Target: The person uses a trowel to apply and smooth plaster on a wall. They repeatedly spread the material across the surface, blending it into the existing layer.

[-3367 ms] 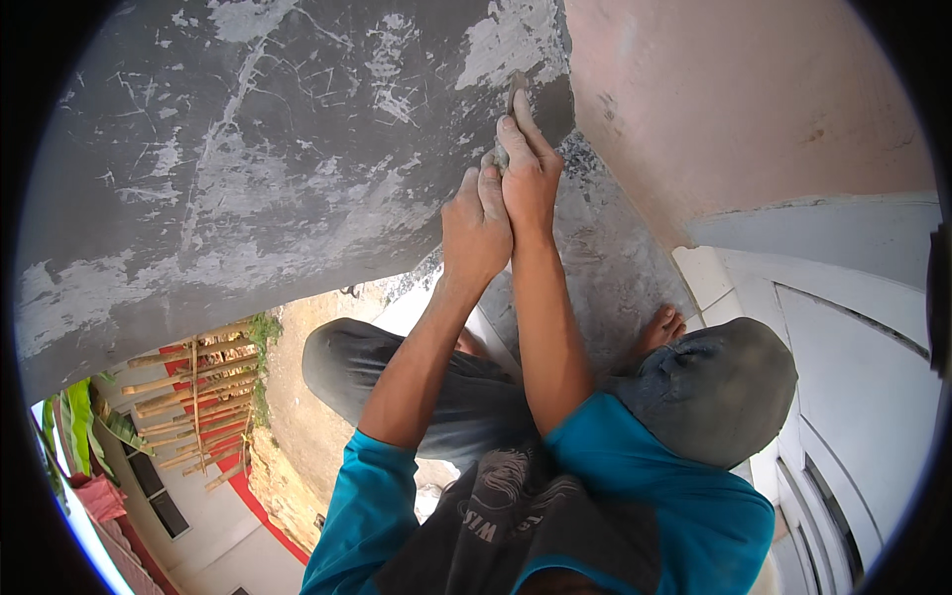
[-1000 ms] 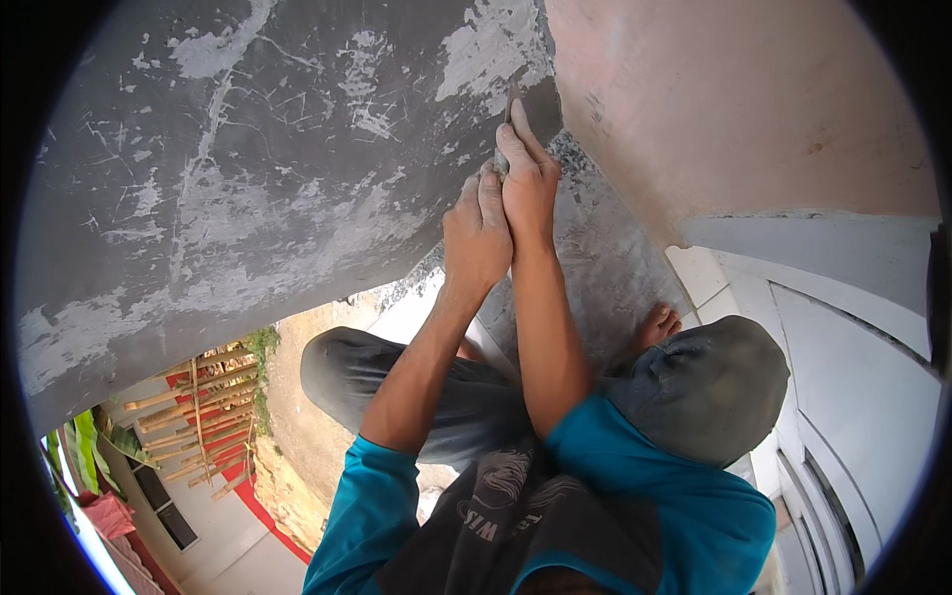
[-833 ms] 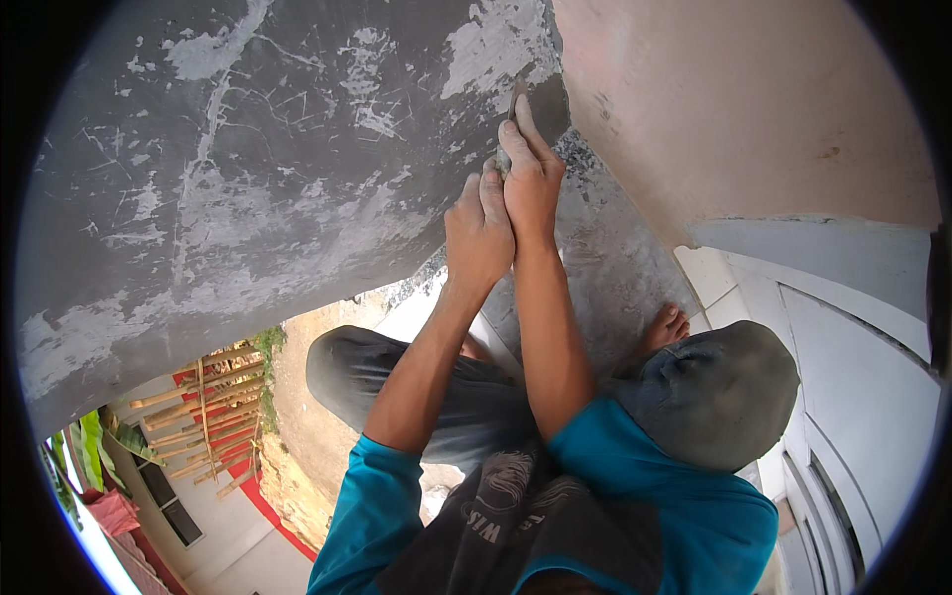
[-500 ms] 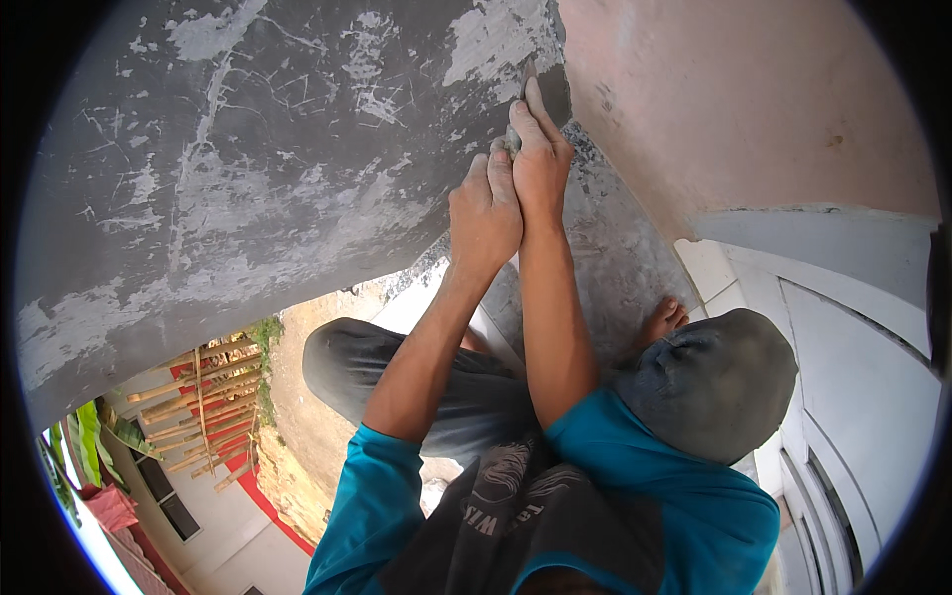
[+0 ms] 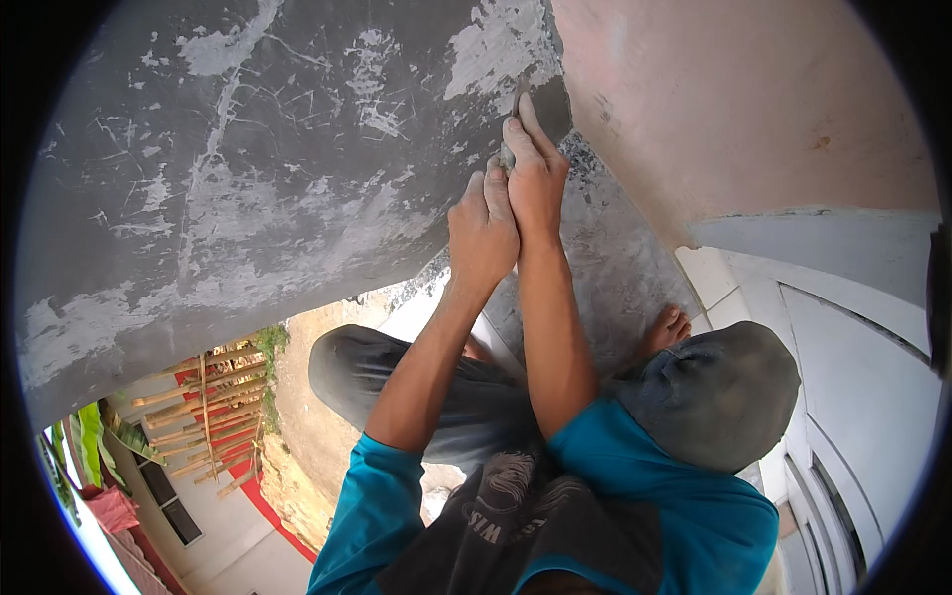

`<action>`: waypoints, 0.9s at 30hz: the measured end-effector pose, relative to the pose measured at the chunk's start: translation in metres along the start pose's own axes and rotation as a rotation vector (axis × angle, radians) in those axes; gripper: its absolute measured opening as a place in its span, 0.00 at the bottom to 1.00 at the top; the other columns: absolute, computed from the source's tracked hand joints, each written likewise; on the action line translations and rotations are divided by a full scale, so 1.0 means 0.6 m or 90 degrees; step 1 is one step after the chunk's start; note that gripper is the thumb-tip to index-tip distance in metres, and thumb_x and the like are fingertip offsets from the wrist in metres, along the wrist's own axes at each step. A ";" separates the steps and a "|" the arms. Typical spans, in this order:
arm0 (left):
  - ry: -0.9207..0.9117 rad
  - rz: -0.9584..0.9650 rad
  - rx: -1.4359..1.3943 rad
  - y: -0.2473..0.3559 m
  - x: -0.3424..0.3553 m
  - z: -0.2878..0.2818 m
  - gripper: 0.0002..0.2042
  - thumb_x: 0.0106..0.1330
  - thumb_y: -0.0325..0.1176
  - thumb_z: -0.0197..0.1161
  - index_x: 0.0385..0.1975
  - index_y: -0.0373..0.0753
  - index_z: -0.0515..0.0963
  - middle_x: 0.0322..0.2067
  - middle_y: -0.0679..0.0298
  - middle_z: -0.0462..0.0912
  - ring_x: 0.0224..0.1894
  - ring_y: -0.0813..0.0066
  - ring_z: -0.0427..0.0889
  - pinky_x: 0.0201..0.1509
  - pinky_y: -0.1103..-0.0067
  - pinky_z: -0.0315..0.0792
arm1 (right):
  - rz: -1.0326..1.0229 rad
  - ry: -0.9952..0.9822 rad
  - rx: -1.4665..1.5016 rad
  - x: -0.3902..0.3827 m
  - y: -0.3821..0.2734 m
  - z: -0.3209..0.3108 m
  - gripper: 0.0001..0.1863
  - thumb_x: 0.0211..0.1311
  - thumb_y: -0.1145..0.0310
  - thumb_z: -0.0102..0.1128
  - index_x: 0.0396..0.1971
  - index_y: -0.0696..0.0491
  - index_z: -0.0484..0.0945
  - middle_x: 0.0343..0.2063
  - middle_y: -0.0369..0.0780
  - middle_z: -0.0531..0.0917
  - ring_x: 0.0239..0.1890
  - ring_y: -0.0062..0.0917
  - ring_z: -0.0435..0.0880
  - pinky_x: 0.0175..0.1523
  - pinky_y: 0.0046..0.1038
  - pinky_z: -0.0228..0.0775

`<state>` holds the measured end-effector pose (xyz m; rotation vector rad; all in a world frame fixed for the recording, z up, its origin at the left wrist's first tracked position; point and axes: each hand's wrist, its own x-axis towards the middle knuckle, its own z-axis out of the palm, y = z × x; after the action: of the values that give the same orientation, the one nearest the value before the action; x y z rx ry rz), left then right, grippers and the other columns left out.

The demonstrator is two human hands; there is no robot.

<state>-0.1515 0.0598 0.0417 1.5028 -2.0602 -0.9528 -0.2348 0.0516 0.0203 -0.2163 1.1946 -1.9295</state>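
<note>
A slim, dark-bladed scraper (image 5: 518,93) is pressed against a dark grey wall (image 5: 327,129) covered with pale scraped patches and scratches. My right hand (image 5: 536,188) grips it close to the blade, one finger stretched along it toward the tip. Behind and to the left, my left hand (image 5: 484,233) closes round the handle end, touching the right hand. Pale dust coats the fingers of both hands. Most of the handle is hidden by my fingers. The blade's tip lies at the lower edge of a large bare pale patch (image 5: 501,50), near the wall's right-hand corner.
A pinkish wall (image 5: 754,109) meets the grey one at the right. Below it are white panels (image 5: 843,347). My bent knees (image 5: 729,397) and bare foot (image 5: 666,327) are over a grey floor (image 5: 625,258). Bamboo poles (image 5: 213,397) and green leaves (image 5: 89,441) show lower left.
Both hands and the scraper have slid slightly left and toward me along the grey wall. The grip is unchanged, and the whole view has shifted a little.
</note>
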 end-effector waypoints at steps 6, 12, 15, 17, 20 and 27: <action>0.042 0.037 -0.028 -0.006 -0.006 0.007 0.24 0.89 0.44 0.43 0.59 0.29 0.81 0.42 0.34 0.88 0.46 0.28 0.87 0.50 0.48 0.77 | 0.000 -0.007 -0.101 0.001 -0.005 -0.004 0.30 0.80 0.66 0.56 0.78 0.56 0.73 0.74 0.46 0.81 0.70 0.29 0.81 0.73 0.26 0.71; -0.011 0.022 -0.003 -0.004 -0.007 0.009 0.25 0.89 0.44 0.43 0.65 0.29 0.79 0.46 0.34 0.88 0.49 0.29 0.88 0.53 0.49 0.78 | 0.013 0.021 0.026 0.000 -0.014 -0.005 0.30 0.79 0.66 0.59 0.76 0.60 0.74 0.73 0.50 0.81 0.70 0.31 0.82 0.74 0.28 0.69; 0.021 0.014 -0.027 -0.007 -0.008 0.012 0.25 0.89 0.45 0.43 0.63 0.29 0.80 0.45 0.34 0.88 0.49 0.29 0.88 0.53 0.48 0.78 | 0.072 0.003 -0.015 0.000 -0.016 -0.005 0.28 0.80 0.68 0.57 0.76 0.58 0.76 0.74 0.45 0.81 0.71 0.28 0.78 0.74 0.26 0.68; 0.019 0.011 -0.019 -0.009 -0.010 0.013 0.25 0.89 0.45 0.43 0.61 0.29 0.80 0.45 0.34 0.88 0.49 0.29 0.88 0.53 0.48 0.78 | 0.102 0.010 0.023 0.000 -0.015 -0.006 0.28 0.80 0.69 0.57 0.76 0.56 0.76 0.74 0.43 0.81 0.73 0.28 0.77 0.75 0.26 0.67; 0.006 0.090 0.056 -0.011 -0.008 0.013 0.25 0.89 0.45 0.43 0.59 0.29 0.81 0.45 0.33 0.88 0.49 0.27 0.87 0.53 0.48 0.78 | 0.029 0.010 -0.001 0.007 -0.009 -0.008 0.28 0.79 0.70 0.58 0.76 0.56 0.77 0.73 0.40 0.82 0.58 0.21 0.83 0.63 0.23 0.74; 0.001 0.003 0.000 0.003 -0.006 0.012 0.25 0.89 0.45 0.43 0.55 0.28 0.81 0.43 0.32 0.88 0.48 0.24 0.85 0.53 0.47 0.77 | 0.028 0.016 0.065 0.021 0.008 -0.012 0.28 0.78 0.71 0.61 0.76 0.55 0.77 0.69 0.37 0.85 0.36 0.11 0.74 0.42 0.19 0.72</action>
<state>-0.1562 0.0658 0.0388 1.4971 -2.0629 -0.9490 -0.2440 0.0462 0.0092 -0.1110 1.1037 -1.9534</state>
